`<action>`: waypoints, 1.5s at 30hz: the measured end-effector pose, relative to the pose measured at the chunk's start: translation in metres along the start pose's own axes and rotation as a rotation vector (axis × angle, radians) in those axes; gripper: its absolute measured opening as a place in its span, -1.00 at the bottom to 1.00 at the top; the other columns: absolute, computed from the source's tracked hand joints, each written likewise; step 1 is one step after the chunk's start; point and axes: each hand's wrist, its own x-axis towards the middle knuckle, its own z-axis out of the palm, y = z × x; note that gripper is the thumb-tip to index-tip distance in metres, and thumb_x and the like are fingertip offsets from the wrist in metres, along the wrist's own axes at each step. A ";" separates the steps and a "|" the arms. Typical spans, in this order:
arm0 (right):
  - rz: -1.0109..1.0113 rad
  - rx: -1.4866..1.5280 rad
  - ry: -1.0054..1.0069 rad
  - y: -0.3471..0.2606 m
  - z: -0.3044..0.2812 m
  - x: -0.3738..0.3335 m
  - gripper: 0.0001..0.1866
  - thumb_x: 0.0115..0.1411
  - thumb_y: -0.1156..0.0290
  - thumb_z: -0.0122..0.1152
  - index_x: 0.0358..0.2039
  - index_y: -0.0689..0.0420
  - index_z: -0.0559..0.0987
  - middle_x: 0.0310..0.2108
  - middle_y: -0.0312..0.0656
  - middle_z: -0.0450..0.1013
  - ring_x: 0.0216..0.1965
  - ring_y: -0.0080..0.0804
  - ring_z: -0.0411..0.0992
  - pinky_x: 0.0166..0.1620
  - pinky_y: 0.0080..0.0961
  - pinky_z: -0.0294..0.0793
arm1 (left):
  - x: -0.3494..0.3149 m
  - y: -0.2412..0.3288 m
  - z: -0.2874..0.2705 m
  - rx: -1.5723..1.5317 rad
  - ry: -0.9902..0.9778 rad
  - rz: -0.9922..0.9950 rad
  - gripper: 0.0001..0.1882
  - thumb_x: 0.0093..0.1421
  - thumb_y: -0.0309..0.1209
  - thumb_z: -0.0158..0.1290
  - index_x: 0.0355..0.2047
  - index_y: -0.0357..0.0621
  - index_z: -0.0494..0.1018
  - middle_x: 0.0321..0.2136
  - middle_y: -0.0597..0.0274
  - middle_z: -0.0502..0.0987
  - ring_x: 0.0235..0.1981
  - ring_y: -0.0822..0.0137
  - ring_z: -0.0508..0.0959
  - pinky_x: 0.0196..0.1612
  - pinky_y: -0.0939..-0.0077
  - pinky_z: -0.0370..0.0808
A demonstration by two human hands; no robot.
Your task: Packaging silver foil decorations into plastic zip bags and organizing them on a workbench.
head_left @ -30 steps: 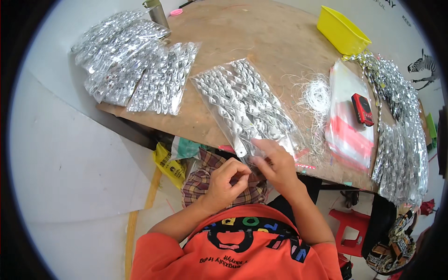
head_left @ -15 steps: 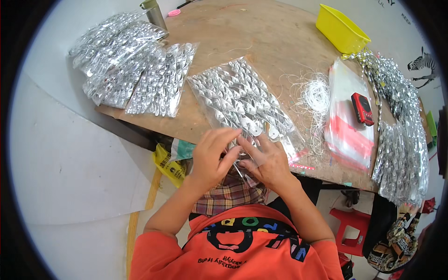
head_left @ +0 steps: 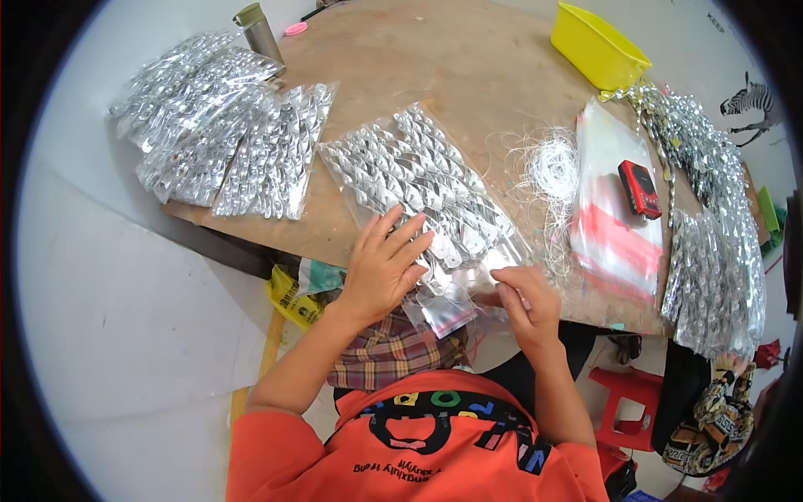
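Observation:
A clear plastic bag (head_left: 456, 303) full of silver twisted spiral strips (head_left: 410, 159) lies slanted at the table's near edge. Its loose lower end hangs over that edge, above my lap. My left hand (head_left: 381, 268) rests on the bag's left side, fingers stretched out over the lower ends of the strips. At the opposite side of the bag's loose end is my right hand (head_left: 534, 305), its fingers curled and pinching the plastic. What exactly lies between those fingertips is partly hidden.
Filled bags of silver spirals (head_left: 201, 125) pile up at the left by a flask (head_left: 259, 35). To the right are white string (head_left: 552, 167), flat clear bags (head_left: 615, 243), a red radio-like device (head_left: 640, 191), a yellow bin (head_left: 598, 50) and hanging silver strips (head_left: 719, 251).
My hands were close together at the bag's lower end. Now they are apart: the left lies flat on the bag, and the right has moved right and closed at its edge.

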 end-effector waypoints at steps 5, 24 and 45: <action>0.006 -0.035 0.013 0.006 -0.013 -0.005 -0.85 0.09 0.62 0.10 -0.29 0.24 0.55 -0.39 -0.15 0.47 -0.36 -0.40 0.42 -0.28 -0.56 0.36 | -0.007 -0.009 -0.003 -0.064 0.003 -0.044 -0.49 0.16 -0.11 -0.06 0.08 -0.03 0.33 0.13 0.27 0.29 0.17 0.06 0.20 0.16 0.10 0.13; 0.032 -0.069 0.234 0.025 -0.015 -0.007 -0.77 0.10 0.64 0.06 -0.19 0.23 0.51 -0.20 -0.16 0.38 -0.20 -0.44 0.37 -0.15 -0.57 0.36 | 0.005 -0.006 -0.018 -0.127 -0.061 -0.007 -0.56 0.07 -0.39 0.02 0.01 -0.08 0.38 0.09 0.12 0.32 0.15 -0.02 0.24 0.14 0.17 0.22; 0.676 0.635 -0.769 0.002 0.034 -0.064 -0.64 0.31 0.21 -0.10 -0.03 0.17 0.45 -0.36 -0.27 0.46 -0.38 -0.59 0.38 -0.26 -0.63 0.39 | 0.150 -0.050 0.039 -0.076 -0.154 0.178 -0.62 0.07 -0.49 0.01 -0.05 -0.13 0.41 -0.09 0.09 0.45 0.02 0.06 0.37 0.11 0.27 0.28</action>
